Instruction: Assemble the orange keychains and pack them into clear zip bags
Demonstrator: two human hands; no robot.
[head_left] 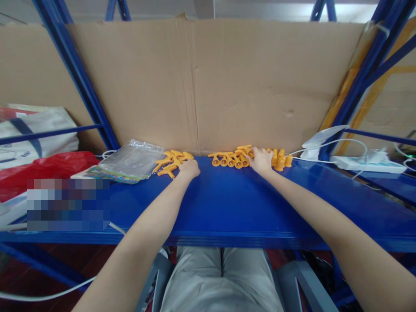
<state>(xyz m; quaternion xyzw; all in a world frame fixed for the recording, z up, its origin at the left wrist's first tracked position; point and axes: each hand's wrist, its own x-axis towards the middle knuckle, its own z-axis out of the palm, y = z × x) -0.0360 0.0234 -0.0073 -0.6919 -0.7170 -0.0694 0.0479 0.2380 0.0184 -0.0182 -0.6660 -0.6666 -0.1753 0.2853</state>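
At the back of the blue shelf, my left hand (190, 168) has its fingers curled at the edge of a loose pile of orange T-shaped pieces (165, 173), some with a thin chain. Its fingertips are mostly hidden; it seems to grip one of them. Further right, my right hand (261, 160) reaches over a row of orange T-handled pieces with round hollow ends (224, 160), its fingers bent round a piece at the row's right end. Just right of that hand stands a cluster of orange pieces (281, 160).
A clear plastic bag (130, 160) lies left of the pile, near a red bag (58, 171). A cardboard sheet (253, 86) closes off the back between blue posts. On the right are a white power strip (368, 164) and cables. The blue shelf (221, 203) ends just before my lap.
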